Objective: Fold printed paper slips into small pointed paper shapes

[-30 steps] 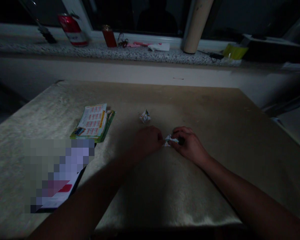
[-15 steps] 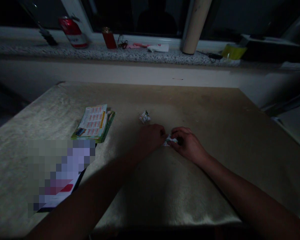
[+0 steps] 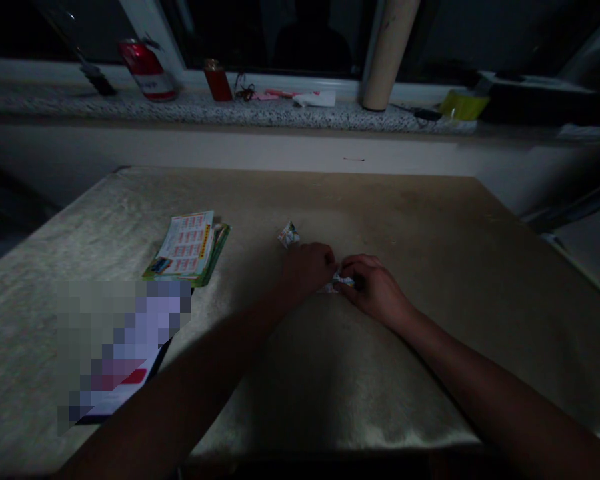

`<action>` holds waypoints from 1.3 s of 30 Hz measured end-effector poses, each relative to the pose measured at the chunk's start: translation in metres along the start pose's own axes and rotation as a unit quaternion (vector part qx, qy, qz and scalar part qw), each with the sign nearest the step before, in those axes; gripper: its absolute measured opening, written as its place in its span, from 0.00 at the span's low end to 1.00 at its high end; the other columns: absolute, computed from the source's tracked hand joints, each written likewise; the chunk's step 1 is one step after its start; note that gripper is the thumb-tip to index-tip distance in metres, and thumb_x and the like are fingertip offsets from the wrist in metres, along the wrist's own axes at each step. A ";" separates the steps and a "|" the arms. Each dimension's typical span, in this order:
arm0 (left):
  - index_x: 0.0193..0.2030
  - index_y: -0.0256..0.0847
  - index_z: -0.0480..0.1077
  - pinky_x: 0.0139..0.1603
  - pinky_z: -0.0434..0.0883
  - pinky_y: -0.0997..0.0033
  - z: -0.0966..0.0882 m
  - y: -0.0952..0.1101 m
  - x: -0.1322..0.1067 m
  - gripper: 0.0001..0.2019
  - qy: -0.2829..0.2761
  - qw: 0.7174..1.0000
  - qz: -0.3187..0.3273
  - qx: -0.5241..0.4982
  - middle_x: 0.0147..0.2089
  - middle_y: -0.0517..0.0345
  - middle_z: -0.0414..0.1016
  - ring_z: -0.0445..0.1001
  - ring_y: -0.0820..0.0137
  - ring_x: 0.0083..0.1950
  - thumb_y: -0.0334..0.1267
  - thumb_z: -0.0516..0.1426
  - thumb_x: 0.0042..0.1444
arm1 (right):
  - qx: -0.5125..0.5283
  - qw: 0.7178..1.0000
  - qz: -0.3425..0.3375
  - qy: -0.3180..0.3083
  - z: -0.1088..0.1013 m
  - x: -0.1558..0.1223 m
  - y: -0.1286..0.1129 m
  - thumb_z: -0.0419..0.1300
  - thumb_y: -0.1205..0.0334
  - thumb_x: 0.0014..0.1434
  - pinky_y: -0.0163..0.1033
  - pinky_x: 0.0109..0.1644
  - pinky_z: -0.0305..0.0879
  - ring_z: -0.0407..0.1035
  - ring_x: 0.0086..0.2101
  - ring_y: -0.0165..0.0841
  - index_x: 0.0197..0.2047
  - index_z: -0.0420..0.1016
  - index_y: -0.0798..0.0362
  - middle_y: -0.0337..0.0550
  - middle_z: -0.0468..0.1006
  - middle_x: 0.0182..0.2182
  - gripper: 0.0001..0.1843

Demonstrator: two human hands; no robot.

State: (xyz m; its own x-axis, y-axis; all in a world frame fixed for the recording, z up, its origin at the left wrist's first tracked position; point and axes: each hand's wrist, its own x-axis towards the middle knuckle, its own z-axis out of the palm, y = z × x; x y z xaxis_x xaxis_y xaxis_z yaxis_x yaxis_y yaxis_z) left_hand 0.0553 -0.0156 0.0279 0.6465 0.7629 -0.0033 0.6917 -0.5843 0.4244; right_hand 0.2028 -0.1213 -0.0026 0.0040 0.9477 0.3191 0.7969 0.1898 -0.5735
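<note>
My left hand (image 3: 307,268) and my right hand (image 3: 373,285) meet over the middle of the table, both with fingers pinched on a small folded piece of printed paper (image 3: 341,281) that rests on the tabletop. Most of the paper is hidden by my fingers. A second small folded paper piece (image 3: 289,235) lies just beyond my left hand, untouched.
A stack of printed leaflets (image 3: 189,248) lies to the left on the beige table (image 3: 430,267), with a blurred-out item (image 3: 120,347) nearer me. The speckled window sill (image 3: 260,110) behind holds a red can (image 3: 147,69), a lighter (image 3: 217,80), a cardboard tube (image 3: 387,53) and scraps.
My two hands have drawn closer together over the small paper, the left hand shifting slightly right and away from me. The rest of the table is unchanged.
</note>
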 end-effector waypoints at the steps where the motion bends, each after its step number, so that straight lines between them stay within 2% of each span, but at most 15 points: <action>1: 0.37 0.40 0.78 0.46 0.70 0.65 -0.001 -0.002 -0.001 0.10 -0.002 1.000 0.003 -0.006 0.38 0.53 0.81 0.78 0.64 0.41 0.42 0.59 0.59 | -0.001 1.000 0.000 0.001 0.000 0.000 0.001 0.69 0.61 0.56 0.49 0.55 0.68 0.71 0.48 0.42 0.38 0.77 0.50 0.46 0.79 0.45 0.07; 5: 0.40 0.39 0.77 0.44 0.71 0.69 -0.003 -0.016 -0.019 0.12 -0.005 0.998 0.043 -0.052 0.37 0.56 0.80 0.77 0.68 0.38 0.44 0.58 0.62 | -0.013 1.000 -0.009 -0.003 -0.001 0.000 0.004 0.68 0.58 0.57 0.50 0.55 0.67 0.71 0.48 0.43 0.42 0.78 0.50 0.48 0.79 0.46 0.10; 8: 0.43 0.38 0.77 0.49 0.70 0.63 -0.002 -0.023 -0.041 0.13 0.035 0.995 0.085 -0.028 0.41 0.52 0.77 0.75 0.63 0.43 0.45 0.62 0.58 | -0.031 0.999 -0.027 -0.031 -0.004 0.003 0.005 0.66 0.56 0.59 0.51 0.58 0.66 0.69 0.52 0.45 0.53 0.76 0.52 0.51 0.77 0.50 0.20; 10: 0.44 0.38 0.77 0.54 0.68 0.60 0.000 -0.024 -0.051 0.11 0.035 0.993 0.115 -0.001 0.44 0.50 0.76 0.73 0.60 0.49 0.42 0.62 0.58 | -0.050 0.996 -0.043 -0.057 -0.007 0.005 0.006 0.64 0.57 0.60 0.54 0.61 0.63 0.66 0.56 0.47 0.57 0.74 0.53 0.54 0.73 0.56 0.22; 12: 0.43 0.38 0.77 0.55 0.67 0.59 0.002 -0.024 -0.054 0.10 0.029 0.992 0.125 0.009 0.45 0.50 0.75 0.72 0.60 0.50 0.41 0.62 0.59 | -0.066 0.993 -0.056 -0.085 -0.010 0.006 0.006 0.63 0.58 0.60 0.56 0.64 0.60 0.63 0.59 0.48 0.58 0.74 0.52 0.54 0.70 0.60 0.23; 15: 0.42 0.38 0.77 0.55 0.67 0.58 0.003 -0.023 -0.052 0.09 0.020 0.992 0.121 0.004 0.44 0.51 0.74 0.72 0.60 0.49 0.42 0.62 0.60 | -0.062 0.990 -0.063 -0.106 -0.014 0.006 0.006 0.63 0.59 0.60 0.55 0.64 0.59 0.63 0.60 0.47 0.57 0.74 0.52 0.54 0.69 0.61 0.22; 21: 0.39 0.38 0.75 0.52 0.66 0.60 0.004 -0.025 -0.051 0.07 0.031 0.992 0.123 -0.021 0.42 0.53 0.74 0.71 0.61 0.48 0.39 0.63 0.59 | -0.035 0.994 -0.058 -0.091 -0.014 0.007 0.010 0.67 0.57 0.57 0.55 0.63 0.60 0.65 0.58 0.47 0.57 0.73 0.54 0.55 0.71 0.58 0.25; 25: 0.37 0.39 0.73 0.51 0.66 0.61 0.003 -0.024 -0.053 0.06 0.026 0.991 0.130 -0.027 0.40 0.55 0.74 0.71 0.62 0.46 0.39 0.63 0.59 | 0.008 0.996 -0.062 -0.071 -0.015 0.010 0.008 0.69 0.60 0.54 0.54 0.60 0.63 0.68 0.55 0.45 0.52 0.75 0.51 0.52 0.75 0.54 0.21; 31: 0.36 0.40 0.74 0.47 0.66 0.65 0.001 -0.027 -0.054 0.03 0.002 0.991 0.121 -0.054 0.35 0.59 0.74 0.71 0.66 0.40 0.36 0.63 0.57 | 0.098 0.990 -0.092 -0.037 -0.021 0.005 -0.002 0.64 0.67 0.59 0.44 0.48 0.69 0.74 0.41 0.37 0.42 0.75 0.50 0.45 0.80 0.39 0.08; 34: 0.35 0.42 0.75 0.48 0.66 0.65 0.001 -0.032 -0.055 0.01 -0.009 0.990 0.121 -0.066 0.34 0.60 0.75 0.72 0.67 0.39 0.34 0.62 0.56 | 0.106 0.986 -0.122 -0.048 -0.025 0.000 -0.006 0.62 0.67 0.62 0.41 0.43 0.68 0.73 0.37 0.34 0.38 0.75 0.51 0.43 0.79 0.34 0.02; 39: 0.36 0.42 0.76 0.51 0.65 0.64 -0.004 -0.037 -0.054 0.02 -0.041 0.985 0.154 -0.065 0.38 0.59 0.78 0.73 0.66 0.44 0.34 0.63 0.55 | 0.083 0.979 -0.161 -0.097 -0.030 -0.008 -0.008 0.60 0.71 0.62 0.40 0.46 0.69 0.74 0.40 0.34 0.40 0.76 0.51 0.43 0.80 0.37 0.06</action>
State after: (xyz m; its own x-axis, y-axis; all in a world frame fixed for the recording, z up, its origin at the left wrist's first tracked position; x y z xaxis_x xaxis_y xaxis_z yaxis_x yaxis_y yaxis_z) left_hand -0.0069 -0.0343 0.0163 0.8468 0.5270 0.0721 0.4155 -0.7400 0.5289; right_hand 0.2142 -0.1378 0.0220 -0.3597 0.8593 0.3636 0.6289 0.5111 -0.5859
